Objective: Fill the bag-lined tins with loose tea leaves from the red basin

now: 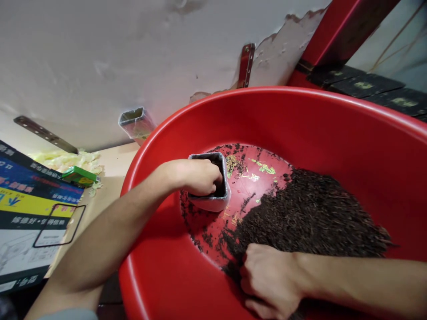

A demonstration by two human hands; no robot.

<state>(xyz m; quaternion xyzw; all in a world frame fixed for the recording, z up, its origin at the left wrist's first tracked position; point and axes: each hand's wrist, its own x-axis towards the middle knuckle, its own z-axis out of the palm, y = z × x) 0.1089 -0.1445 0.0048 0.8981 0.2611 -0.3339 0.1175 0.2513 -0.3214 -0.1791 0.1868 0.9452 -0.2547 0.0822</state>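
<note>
The red tub (280, 90) has a bag (213, 205) at nine o'clock, dark bits (313, 213) at three. The left hand (203, 177) dips in the bag, the right hand (270, 280) curls by the bits; can't tell what they hold. Bits look light, crumbly: scoop low.

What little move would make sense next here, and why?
Probably the right hand should gather some dark loose material and bring it to the container in the red tub: that hand is at the pile's edge, while the left hand reaches into the container's open top.
</note>
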